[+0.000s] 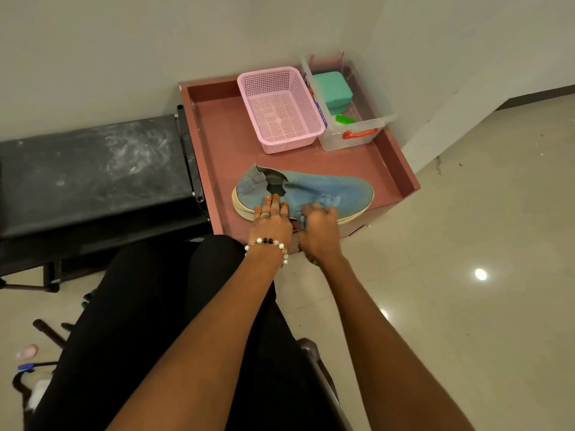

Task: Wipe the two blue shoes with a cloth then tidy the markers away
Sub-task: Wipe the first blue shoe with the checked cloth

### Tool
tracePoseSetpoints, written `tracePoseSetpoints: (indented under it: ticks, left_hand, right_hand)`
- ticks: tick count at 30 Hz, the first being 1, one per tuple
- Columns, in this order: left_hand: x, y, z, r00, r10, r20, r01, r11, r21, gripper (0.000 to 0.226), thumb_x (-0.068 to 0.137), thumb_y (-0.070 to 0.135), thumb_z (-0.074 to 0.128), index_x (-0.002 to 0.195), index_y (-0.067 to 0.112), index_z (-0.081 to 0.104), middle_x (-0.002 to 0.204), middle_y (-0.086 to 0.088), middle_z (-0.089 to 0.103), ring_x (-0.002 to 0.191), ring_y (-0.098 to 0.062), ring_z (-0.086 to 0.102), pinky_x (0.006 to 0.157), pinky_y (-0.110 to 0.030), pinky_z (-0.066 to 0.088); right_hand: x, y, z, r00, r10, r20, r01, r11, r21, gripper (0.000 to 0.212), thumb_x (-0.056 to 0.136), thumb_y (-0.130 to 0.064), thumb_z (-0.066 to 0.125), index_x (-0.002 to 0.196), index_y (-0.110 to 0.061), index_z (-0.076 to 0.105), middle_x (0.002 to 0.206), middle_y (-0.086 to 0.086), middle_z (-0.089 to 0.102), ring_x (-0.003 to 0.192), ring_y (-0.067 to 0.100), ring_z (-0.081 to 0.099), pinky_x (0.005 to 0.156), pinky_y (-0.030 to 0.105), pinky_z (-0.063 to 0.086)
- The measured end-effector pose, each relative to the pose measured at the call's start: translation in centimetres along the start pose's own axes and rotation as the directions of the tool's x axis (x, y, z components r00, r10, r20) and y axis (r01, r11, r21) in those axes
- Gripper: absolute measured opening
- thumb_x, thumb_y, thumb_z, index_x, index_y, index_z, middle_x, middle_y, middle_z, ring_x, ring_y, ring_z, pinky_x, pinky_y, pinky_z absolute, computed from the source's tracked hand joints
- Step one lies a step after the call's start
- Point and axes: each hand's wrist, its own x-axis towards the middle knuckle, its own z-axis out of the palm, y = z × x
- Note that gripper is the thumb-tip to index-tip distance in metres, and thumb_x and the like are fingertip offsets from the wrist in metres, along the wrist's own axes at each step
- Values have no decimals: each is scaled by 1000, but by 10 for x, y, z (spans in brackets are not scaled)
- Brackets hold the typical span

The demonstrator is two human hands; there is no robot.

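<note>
hands: left hand (pixel 271 214) flat, fingers straight, pressing on the near side of the blue shoe (pixel 326 189) at the heel end. right hand (pixel 319 220) clenched round a bunched blue cloth (pixel 329 201), rubbing mid-shoe.
surface: red-brown tray-top surface (pixel 224 141), raised rim on the sides.
shoe: lying across the near edge, toe at 3 o'clock, heel at 9. only one shoe in view; second not visible.
basket: pink mesh basket (pixel 280 110) at 12 o'clock of the shoe, looks empty.
box: clear plastic box (pixel 357 132) just beside the basket at 3 o'clock, green things inside, orange latch.
markers: none clearly in view; cannot tell where they are.
step: my read, still wiping the first shoe.
risk: shoe sits right at the near edge, sole about level with it; a hard stroke toward 6 o'clock could drag it off if the left hand eases.
risk 2: cloth matches the shoe colour, so missed patches are hard to spot.
</note>
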Motion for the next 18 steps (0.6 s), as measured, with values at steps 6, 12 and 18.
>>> tracePoseSetpoints:
  ticks: [6, 12, 18]
  left_hand:
    - [-3, -3, -1, 1000, 24, 15, -24, 1000, 7, 55, 101, 5, 22, 151, 4, 0, 159, -15, -9, 147, -30, -8, 118, -42, 2]
    - [-5, -4, 3, 999, 26, -46, -25, 1000, 12, 57, 100, 2, 24, 151, 4, 0, 159, -15, -8, 147, -30, -6, 118, -42, 3]
    - [-3, -1, 0, 1000, 1, -25, 0, 1000, 11, 56, 101, 7, 26, 151, 3, 1, 159, -15, -7, 147, -31, -6, 119, -43, 3]
  right_hand:
    - [-1, 33, -15, 970, -198, 141, 192, 980, 50, 52, 81, -6, 64, 131, -15, 55, 139, 4, 51, 118, 29, 45, 93, 20, 26]
    - [-8, 84, -30, 985, -174, 1, 171, 966, -191, 66, 57, 13, 60, 119, -7, 63, 120, 9, 63, 100, 38, 56, 88, 42, 49]
    - [-4, 22, 11, 991, -43, -128, 28, 992, -119, 44, 58, 3, 68, 102, 7, 64, 105, 27, 63, 103, 45, 56, 91, 44, 48]
